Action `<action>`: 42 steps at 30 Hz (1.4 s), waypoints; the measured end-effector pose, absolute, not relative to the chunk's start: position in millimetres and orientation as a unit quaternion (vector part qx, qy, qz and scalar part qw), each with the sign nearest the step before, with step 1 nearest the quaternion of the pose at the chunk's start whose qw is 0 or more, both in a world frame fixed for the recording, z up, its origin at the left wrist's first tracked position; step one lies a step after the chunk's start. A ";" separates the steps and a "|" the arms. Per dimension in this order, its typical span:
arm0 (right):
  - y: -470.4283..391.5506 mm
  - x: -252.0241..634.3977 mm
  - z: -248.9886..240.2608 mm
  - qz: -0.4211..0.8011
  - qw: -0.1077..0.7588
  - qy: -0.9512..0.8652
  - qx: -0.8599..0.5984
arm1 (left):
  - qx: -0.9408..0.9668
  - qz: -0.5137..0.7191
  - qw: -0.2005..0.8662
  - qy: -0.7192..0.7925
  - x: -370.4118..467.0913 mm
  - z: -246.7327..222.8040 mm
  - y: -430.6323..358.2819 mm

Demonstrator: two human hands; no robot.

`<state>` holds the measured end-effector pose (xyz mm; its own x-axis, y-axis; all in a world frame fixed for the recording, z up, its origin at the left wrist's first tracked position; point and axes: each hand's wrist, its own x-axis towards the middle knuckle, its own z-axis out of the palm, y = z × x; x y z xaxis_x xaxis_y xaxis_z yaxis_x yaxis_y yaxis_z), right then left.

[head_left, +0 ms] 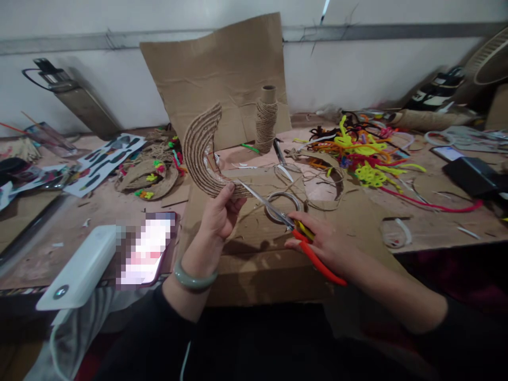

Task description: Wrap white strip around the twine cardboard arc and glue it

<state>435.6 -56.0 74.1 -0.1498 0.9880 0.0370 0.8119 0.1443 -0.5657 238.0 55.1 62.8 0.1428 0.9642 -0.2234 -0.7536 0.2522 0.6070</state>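
My left hand [225,210] pinches the lower end of a curved cardboard piece [197,153] covered with rows of brown twine. In my right hand [317,238] are scissors [319,263] with orange and yellow handles, their blades pointing up and left, the tip near my left fingers and the twine-covered piece. Loose twine [291,188] trails to the right of the piece. A roll of tape [282,207] lies behind the scissor blades. Behind it, a spool of twine [265,124] stands upright on the table.
Upright cardboard [222,63] leans at the wall. Colourful pipe cleaners [365,153] lie right, a twine-wrapped ring [148,180] left. Nearer on the left are a phone [148,248] and a white power bank [81,267] with a cable. A dark bottle [81,100] stands tilted behind.
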 end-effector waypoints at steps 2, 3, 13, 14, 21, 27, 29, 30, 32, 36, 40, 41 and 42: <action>-55.8 435.6 73.8 0.217 0.206 -0.728 -0.617 | 0.182 0.586 0.734 0.290 237.6 62.2 55.0; -55.8 435.5 73.8 0.219 0.208 -0.728 -0.616 | 0.185 0.587 0.734 0.288 237.4 61.8 55.0; -56.7 430.6 76.5 0.237 0.216 -0.725 -0.609 | 0.196 0.592 0.730 0.280 237.4 59.2 56.7; -56.5 430.1 77.4 0.240 0.209 -0.722 -0.614 | 0.196 0.594 0.729 0.279 237.5 58.9 57.0; -52.7 426.0 91.8 0.284 0.161 -0.693 -0.643 | 0.198 0.587 0.735 0.276 237.3 57.3 56.9; -51.6 420.2 102.7 0.312 0.126 -0.664 -0.668 | 0.196 0.578 0.736 0.293 237.7 60.7 54.8; -51.4 419.7 103.6 0.309 0.123 -0.668 -0.666 | 0.198 0.580 0.734 0.293 237.4 60.7 54.7; -51.3 420.0 103.3 0.305 0.120 -0.670 -0.666 | 0.200 0.581 0.733 0.292 237.3 60.3 54.8; -51.2 422.0 101.3 0.297 0.116 -0.674 -0.667 | 0.204 0.581 0.733 0.290 236.9 59.3 54.9; -52.4 430.6 93.8 0.269 0.124 -0.702 -0.648 | 0.211 0.575 0.735 0.291 236.7 59.4 53.8; -56.1 439.7 90.9 0.227 0.129 -0.721 -0.642 | 0.211 0.570 0.729 0.317 237.0 65.2 50.3; -57.1 441.5 91.3 0.223 0.131 -0.723 -0.640 | 0.209 0.568 0.727 0.324 237.2 66.9 49.4; -58.0 443.0 91.9 0.223 0.132 -0.725 -0.638 | 0.209 0.566 0.725 0.330 237.4 68.3 48.7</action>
<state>443.0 -58.0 91.9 -0.1503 0.9843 -0.0925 0.8667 0.0861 -0.4914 237.4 48.7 68.3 0.1404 0.9601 -0.2418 -0.6834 0.2706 0.6780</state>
